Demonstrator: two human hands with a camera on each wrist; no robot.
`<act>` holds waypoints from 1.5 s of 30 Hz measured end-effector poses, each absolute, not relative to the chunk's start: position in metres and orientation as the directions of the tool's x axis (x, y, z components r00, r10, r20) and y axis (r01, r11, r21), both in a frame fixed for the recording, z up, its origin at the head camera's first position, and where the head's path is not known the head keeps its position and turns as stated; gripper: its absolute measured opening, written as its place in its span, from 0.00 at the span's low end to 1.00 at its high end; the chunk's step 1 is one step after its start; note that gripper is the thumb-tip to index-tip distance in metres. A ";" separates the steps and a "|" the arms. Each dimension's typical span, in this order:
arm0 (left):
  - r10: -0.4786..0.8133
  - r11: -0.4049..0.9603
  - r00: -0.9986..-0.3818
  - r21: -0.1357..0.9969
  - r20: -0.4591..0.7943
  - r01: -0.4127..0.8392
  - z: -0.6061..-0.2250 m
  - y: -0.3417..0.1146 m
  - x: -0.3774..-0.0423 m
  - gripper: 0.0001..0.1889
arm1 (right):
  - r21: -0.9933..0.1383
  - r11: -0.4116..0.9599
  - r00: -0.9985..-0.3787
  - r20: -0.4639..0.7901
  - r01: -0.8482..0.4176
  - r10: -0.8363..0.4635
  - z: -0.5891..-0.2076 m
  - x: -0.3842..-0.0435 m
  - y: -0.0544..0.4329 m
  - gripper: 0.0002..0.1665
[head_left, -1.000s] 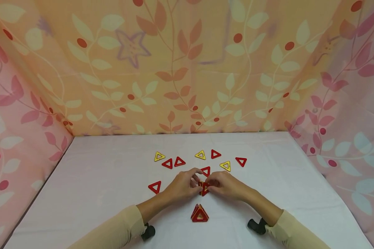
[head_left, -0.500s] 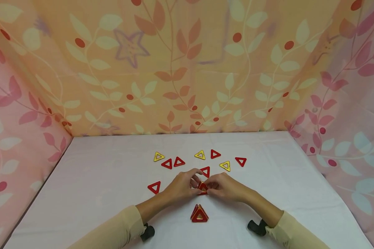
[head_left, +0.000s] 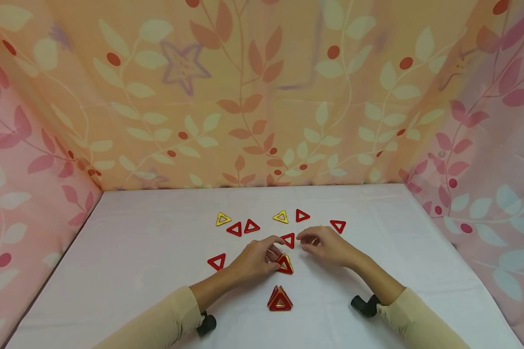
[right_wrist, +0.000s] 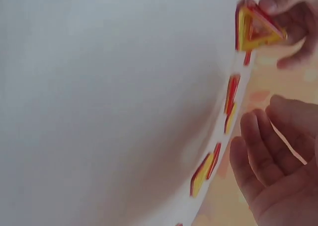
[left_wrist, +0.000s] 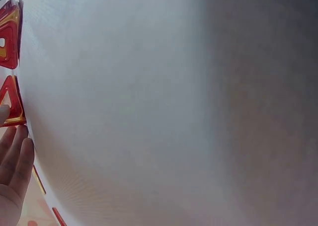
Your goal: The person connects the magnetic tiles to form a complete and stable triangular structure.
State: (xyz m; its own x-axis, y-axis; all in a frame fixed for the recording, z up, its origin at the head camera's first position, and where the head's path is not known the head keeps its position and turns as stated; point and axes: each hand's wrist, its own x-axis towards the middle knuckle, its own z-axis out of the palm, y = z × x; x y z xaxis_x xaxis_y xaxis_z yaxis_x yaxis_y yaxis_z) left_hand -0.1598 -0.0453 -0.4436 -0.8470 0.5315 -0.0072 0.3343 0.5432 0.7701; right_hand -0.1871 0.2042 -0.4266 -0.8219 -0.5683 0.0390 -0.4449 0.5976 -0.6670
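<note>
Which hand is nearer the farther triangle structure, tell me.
Left: the left hand holds the farther triangle structure from its left; the right hand is apart, to its right.

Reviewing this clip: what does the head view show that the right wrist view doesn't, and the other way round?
Only head: the free-standing pyramid nearest the person, the left sleeve, the right sleeve and a purple star on the curtain.

Only right wrist: the palm side of the right hand and, it seems, a loose yellow tile that this hand hides in the head view.

Both: the left hand pinching a red-and-yellow piece, loose red tiles, white tablecloth and parts of the curtain.
</note>
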 end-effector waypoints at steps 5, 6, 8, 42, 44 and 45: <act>0.534 0.544 -0.845 0.765 0.001 0.345 -0.444 -0.047 -0.160 0.25 | -0.615 0.665 -0.869 0.067 -0.424 -0.491 -0.426 -0.200 0.219 0.18; 0.535 0.545 -0.845 0.763 0.004 0.348 -0.444 -0.047 -0.160 0.25 | -0.603 0.677 -0.874 0.069 -0.421 -0.482 -0.426 -0.202 0.221 0.19; 0.534 0.546 -0.846 0.761 0.007 0.351 -0.444 -0.048 -0.159 0.25 | -0.586 0.701 -0.885 0.064 -0.407 -0.460 -0.427 -0.205 0.227 0.21; 0.526 0.548 -0.851 0.765 -0.001 0.338 -0.445 -0.050 -0.159 0.25 | -0.554 0.721 -0.870 0.013 -0.416 -0.492 -0.443 -0.206 0.244 0.23; 0.528 0.544 -0.849 0.768 0.000 0.338 -0.445 -0.050 -0.159 0.25 | -0.559 0.715 -0.865 0.006 -0.420 -0.502 -0.442 -0.203 0.243 0.23; 0.529 0.543 -0.849 0.768 0.000 0.339 -0.445 -0.050 -0.159 0.25 | -0.563 0.714 -0.863 -0.001 -0.417 -0.505 -0.442 -0.202 0.243 0.23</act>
